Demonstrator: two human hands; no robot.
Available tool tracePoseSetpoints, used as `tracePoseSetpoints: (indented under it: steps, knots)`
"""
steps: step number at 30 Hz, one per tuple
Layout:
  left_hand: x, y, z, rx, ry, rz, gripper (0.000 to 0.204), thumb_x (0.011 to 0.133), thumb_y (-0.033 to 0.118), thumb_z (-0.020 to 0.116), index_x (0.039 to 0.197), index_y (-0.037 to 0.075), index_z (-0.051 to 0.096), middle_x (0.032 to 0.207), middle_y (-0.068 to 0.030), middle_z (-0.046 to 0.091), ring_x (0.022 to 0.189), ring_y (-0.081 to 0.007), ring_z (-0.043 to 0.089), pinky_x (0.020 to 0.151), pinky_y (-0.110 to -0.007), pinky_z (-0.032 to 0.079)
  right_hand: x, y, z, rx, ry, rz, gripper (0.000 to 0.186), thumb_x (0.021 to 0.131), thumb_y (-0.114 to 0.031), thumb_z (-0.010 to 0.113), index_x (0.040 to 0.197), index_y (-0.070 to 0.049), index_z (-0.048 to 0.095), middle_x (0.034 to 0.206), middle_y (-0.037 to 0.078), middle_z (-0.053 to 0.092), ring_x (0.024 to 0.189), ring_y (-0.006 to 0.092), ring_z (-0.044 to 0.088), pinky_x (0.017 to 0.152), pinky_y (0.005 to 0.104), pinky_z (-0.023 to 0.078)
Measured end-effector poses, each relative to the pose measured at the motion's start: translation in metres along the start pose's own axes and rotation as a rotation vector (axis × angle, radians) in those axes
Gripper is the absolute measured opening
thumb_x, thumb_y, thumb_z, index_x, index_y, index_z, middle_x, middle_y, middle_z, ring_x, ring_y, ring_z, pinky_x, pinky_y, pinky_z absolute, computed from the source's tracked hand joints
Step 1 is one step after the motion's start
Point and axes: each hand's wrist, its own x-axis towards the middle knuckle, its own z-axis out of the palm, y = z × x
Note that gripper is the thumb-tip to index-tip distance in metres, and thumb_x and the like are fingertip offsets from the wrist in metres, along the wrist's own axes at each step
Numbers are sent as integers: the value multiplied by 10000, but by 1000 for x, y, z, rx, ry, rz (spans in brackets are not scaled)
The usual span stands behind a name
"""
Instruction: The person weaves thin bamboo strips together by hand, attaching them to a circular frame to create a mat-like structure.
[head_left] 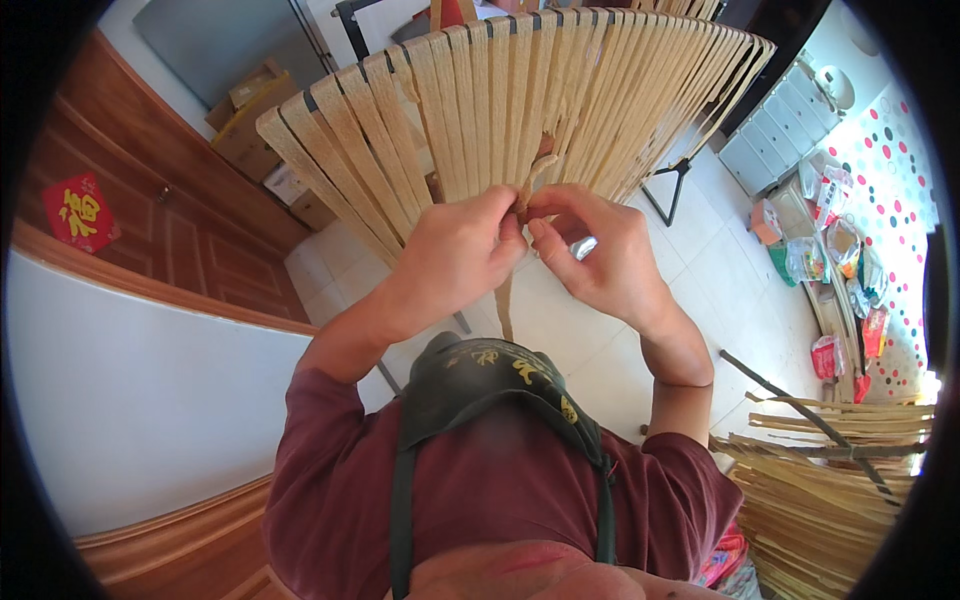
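Both hands meet in front of my chest, fingertips nearly touching. My left hand (455, 250) pinches a twisted tan strip (505, 308), whose lower end hangs down in front of my dark apron (480, 380). My right hand (595, 245) is curled, with thumb and forefinger closed on the same strip just beside the left fingertips. A small shiny silver piece (582, 247) shows by the right palm; its kind is unclear. Just beyond the hands, many flat tan strips (480, 110) hang side by side from a curved rack.
A black stand leg (675, 190) supports the rack on the right. More tan strips lie over dark poles (820, 450) at the lower right. Bags and packages (805, 260) line the right wall near a pale drawer cabinet (780, 130). Cardboard boxes (255, 135) stand by the brown door (150, 200).
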Motion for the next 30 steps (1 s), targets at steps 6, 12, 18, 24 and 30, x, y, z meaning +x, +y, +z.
tracePoseSetpoints:
  steps: [6,12,18,24,30]
  knots:
    - [-1,1,7,113,14,99,256,816,67,736,1048,12,644,721,-130,652,636,-330,674,562,-393,525,4,-2,-2,-90,-24,30,117,904,-29,708,980,48,662,838,135,732,767,183,748,685,292,587]
    - [-2,-2,13,142,54,154,314,795,78,751,1078,-2,642,715,-141,660,636,-331,678,563,-409,535,8,6,9,-169,80,-20,98,831,-94,714,832,-31,638,694,132,667,587,296,676,551,373,541]
    - [-5,-7,14,97,64,127,325,788,45,745,1092,3,639,729,-139,666,645,-338,682,566,-400,537,8,11,17,-176,131,-89,83,826,-71,706,813,-37,631,681,114,654,570,267,667,540,356,535]
    - [-5,-4,2,-40,9,44,309,817,27,713,1114,3,632,781,-151,678,673,-335,694,584,-394,541,8,11,14,-124,106,-89,57,833,-40,706,854,-22,656,727,110,656,605,228,669,566,328,537]
    - [2,-2,-11,-93,-27,28,230,841,29,682,1067,12,643,783,-159,665,678,-342,682,590,-403,528,5,8,12,-90,36,-117,79,829,-28,709,891,-9,665,744,124,651,620,242,664,576,333,535]
